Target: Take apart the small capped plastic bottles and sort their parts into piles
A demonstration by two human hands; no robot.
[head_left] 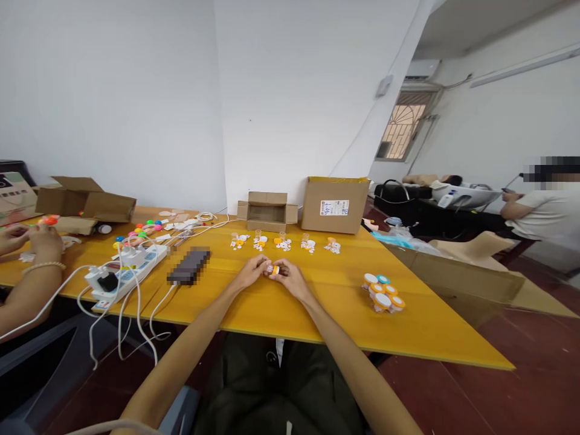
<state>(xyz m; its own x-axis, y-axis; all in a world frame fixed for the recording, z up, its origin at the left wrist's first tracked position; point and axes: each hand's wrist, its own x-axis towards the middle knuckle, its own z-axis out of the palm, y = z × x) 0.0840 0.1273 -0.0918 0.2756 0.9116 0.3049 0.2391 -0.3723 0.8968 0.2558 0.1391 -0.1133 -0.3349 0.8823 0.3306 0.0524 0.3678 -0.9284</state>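
Note:
Over the middle of the table, my two hands meet around a small clear jar with an orange and white lid [274, 270]. The jar is tipped on its side, its lid toward the right. My left hand [252, 271] is closed on the clear end, while the fingers of my right hand [292, 280] wrap the lid end. Small white bits seem to be inside the jar. Beyond my hands stands a row of several little piles of white pieces [283, 245] with orange and white lids and clear cups. Closed jars [383, 301] with orange, white and teal lids cluster at the right.
An open small carton [267, 213] and a big closed box [335, 205] stand against the wall. Left of me lie a phone [190, 266] and a power strip [131, 278] with trailing cables. A co-worker's hands [45, 235] handle colourful pieces at far left.

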